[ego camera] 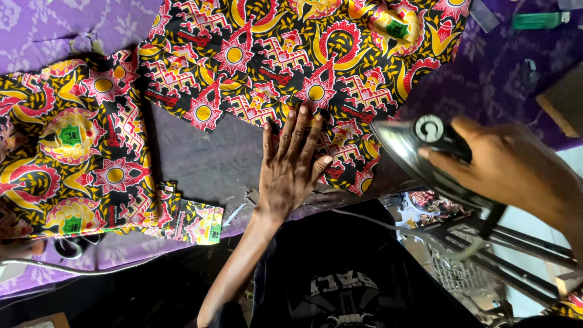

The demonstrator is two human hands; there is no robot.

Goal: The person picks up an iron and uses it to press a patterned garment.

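Wax-print cotton, red, yellow and black: the garment lies flat over a purple padded cover. Left hand open, palm pressing the garment's lower edge. Right hand closed on the iron, just right of that edge. Cloth likely light, limp, shifts easily; iron heavy, held by its handle. Cord trails below the garment's edge; green lighter beyond its upper right.

Purple patterned cover over the surface; worn grey patch at its centre. Green flat object at top right. Brown block at right edge. Metal frame below, beside black garment.
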